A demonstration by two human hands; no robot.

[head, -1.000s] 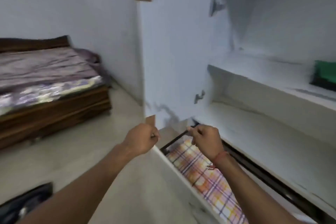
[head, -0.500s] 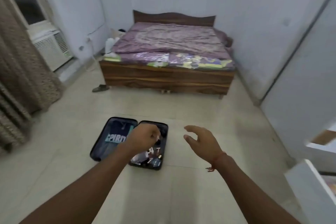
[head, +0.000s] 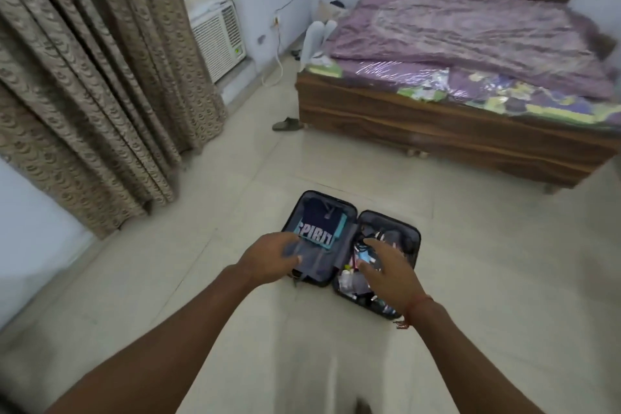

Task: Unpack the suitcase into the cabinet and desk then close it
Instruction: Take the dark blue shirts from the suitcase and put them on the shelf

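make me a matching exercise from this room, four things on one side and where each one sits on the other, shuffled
Things:
1. open black suitcase
2. navy shirt printed SPIRIT
3. white window air conditioner
4. olive green slipper

Places:
A. on the floor by the wooden bed's corner
B. in the suitcase's left half
C. on the floor in front of the hands
D. in the wall beside the patterned curtain

Pairs: 1-C, 2-B, 3-D, 4-A

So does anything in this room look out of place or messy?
A lone slipper lies on the floor by the bed's corner, with no visible partner. The open suitcase's right half is a loose jumble of small items. Otherwise nothing stands out.
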